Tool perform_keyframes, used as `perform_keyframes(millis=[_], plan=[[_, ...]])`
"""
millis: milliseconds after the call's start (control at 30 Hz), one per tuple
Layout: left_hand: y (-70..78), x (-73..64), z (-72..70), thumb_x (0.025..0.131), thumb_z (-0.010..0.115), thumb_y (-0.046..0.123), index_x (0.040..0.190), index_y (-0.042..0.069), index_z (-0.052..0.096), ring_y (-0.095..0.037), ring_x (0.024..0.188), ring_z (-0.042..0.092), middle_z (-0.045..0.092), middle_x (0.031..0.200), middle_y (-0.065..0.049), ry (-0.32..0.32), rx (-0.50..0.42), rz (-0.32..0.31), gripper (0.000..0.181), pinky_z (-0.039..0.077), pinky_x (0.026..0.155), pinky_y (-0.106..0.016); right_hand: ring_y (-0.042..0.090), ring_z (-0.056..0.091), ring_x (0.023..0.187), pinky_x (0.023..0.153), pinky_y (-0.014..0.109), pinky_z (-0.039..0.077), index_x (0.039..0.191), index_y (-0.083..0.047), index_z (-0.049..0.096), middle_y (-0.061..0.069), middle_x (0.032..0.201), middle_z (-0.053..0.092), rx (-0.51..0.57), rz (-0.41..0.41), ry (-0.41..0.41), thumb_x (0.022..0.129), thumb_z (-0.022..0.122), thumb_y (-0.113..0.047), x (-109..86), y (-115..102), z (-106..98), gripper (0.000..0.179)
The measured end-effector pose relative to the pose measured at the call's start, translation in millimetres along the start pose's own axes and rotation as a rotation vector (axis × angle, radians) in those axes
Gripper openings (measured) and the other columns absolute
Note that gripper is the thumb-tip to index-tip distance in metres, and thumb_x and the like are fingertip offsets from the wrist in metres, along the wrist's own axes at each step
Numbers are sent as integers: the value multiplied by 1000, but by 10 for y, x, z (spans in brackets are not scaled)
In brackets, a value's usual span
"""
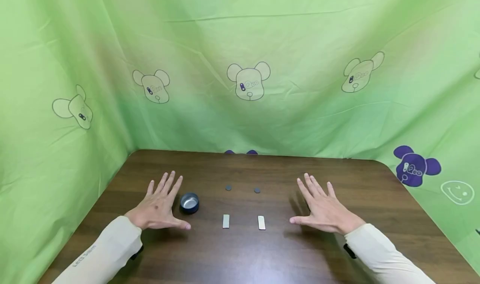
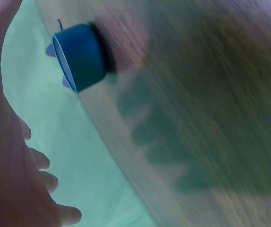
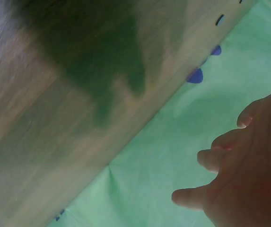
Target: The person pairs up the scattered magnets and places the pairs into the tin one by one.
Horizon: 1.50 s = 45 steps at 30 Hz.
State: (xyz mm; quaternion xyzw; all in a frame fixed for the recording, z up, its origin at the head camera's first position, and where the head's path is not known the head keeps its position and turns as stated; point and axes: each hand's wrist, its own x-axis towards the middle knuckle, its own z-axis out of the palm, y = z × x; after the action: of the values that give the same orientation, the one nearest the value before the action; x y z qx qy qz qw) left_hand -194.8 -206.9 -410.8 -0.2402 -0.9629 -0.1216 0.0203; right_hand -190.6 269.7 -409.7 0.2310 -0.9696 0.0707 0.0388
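Brown wood-grain table (image 1: 210, 259) under a dark bowl (image 1: 189, 203), two discs (image 1: 257, 190), two strips (image 1: 226, 221).

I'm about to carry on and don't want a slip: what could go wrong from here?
The left hand is spread close beside the open, dark round cup, so a sideways move might knock it. The two small dark discs and two pale rectangular strips look thin and lie flat, so they may be hard to pinch up.
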Motion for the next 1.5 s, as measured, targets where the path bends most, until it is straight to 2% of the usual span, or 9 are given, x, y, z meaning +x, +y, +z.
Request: perform_keyframes(millis=[233,433,700,900,967,1067,1233,1367,1500], plan=[[129,78,28,69,75,72,156,-4,20,-47,148,10,11,161,-30,23,-14,68,128,12,112,-72,43,27,144,112,68,21,149,9,34,29,157,26,41,-97,7,88,63,-64,19,-93,25,100],[254,141,81,71,78,67,155,-4,24,-44,149,10,15,161,-29,25,-52,120,123,13,115,-68,43,41,137,108,63,35,143,10,46,27,149,42,61,-183,19,89,67,-58,70,-195,71,89],[392,212,156,73,81,61,153,-8,25,-42,149,10,17,160,-30,-16,-106,169,119,16,119,-58,38,51,128,103,58,43,140,8,51,23,140,53,104,-208,12,85,76,-46,123,-307,157,81],[526,281,190,75,83,55,151,-12,28,-43,148,16,23,158,-30,-45,-129,198,115,22,119,-52,36,54,124,101,57,45,135,8,55,20,134,57,148,-211,-20,84,79,-42,170,-396,185,76],[571,299,209,76,83,52,149,-12,32,-41,148,20,28,157,-29,-66,-144,198,109,27,117,-50,36,55,122,101,57,45,133,8,57,20,132,59,156,-217,-30,84,79,-43,188,-422,194,74],[641,323,241,79,82,47,145,-10,42,-37,144,33,39,152,-25,-108,-155,202,96,36,113,-47,34,58,116,97,53,49,131,6,60,17,126,61,177,-232,-51,85,77,-45,215,-465,201,71],[739,377,353,82,83,38,134,-8,56,-31,129,53,57,137,-20,-144,-170,240,75,45,107,-41,32,61,112,94,48,52,126,5,63,15,122,64,217,-242,-94,86,76,-44,250,-519,226,64],[779,406,432,82,84,32,130,-6,61,-29,122,58,62,130,-16,-141,-189,253,65,48,103,-38,27,62,107,93,45,53,124,4,65,11,116,65,238,-259,-111,87,76,-43,288,-543,259,61],[802,422,477,83,84,29,129,-4,62,-28,120,60,64,128,-14,-139,-185,242,60,50,101,-38,14,59,91,80,35,54,122,3,66,3,106,64,275,-275,-117,87,77,-41,330,-555,289,58]])
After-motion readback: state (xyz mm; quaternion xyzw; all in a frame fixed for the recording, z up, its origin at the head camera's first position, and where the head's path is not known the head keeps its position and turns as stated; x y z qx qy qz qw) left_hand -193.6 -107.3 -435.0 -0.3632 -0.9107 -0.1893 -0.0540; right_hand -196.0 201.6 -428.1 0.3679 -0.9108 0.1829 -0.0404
